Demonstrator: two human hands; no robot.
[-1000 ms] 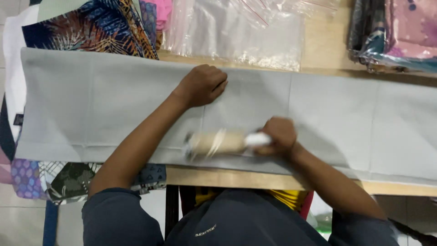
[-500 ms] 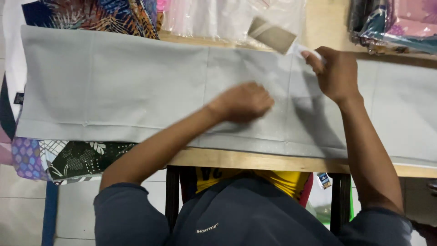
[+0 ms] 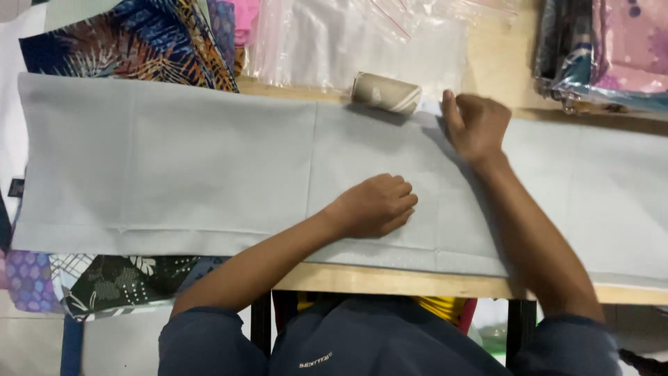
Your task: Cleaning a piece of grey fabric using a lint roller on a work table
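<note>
Grey cloth (image 3: 209, 167) is lying flat along the wooden worktop (image 3: 390, 282), its near edge close to the worktop's front. Left hand (image 3: 372, 205) is pressing down on the cloth near the middle, fingers curled under, holding nothing. Right hand (image 3: 476, 125) is resting at the cloth's far edge, fingers bent together, gripping nothing. A roller (image 3: 385, 92) is lying just left of that hand, at the far edge. Clear plastic bags (image 3: 334, 42) and patterned fabrics (image 3: 132, 42) are lying beyond
</note>
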